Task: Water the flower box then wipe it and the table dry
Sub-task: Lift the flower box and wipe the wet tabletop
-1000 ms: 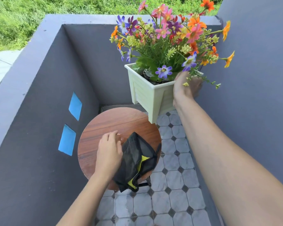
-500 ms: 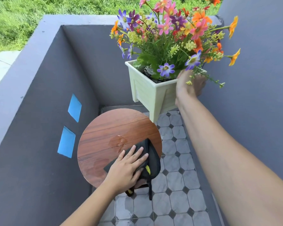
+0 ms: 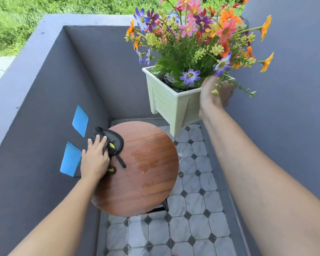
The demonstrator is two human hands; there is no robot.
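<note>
A cream square flower box (image 3: 166,104) full of pink, orange and purple flowers (image 3: 192,34) hangs in the air above the floor, right of the table. My right hand (image 3: 214,95) grips its near right rim. A round brown wooden table (image 3: 146,172) stands below, with a wet patch (image 3: 146,159) near its middle. My left hand (image 3: 95,157) presses flat on a black cloth with yellow trim (image 3: 112,143) at the table's left edge.
Dark grey balcony walls (image 3: 44,89) close in on the left, back and right. Two blue patches (image 3: 79,120) mark the left wall beside the table. The floor (image 3: 192,209) is grey octagonal tile, damp in places. Grass lies beyond the wall.
My left hand has swept the cloth from the table's near right side across to its far left edge. The flower box stays held up in my right hand.
</note>
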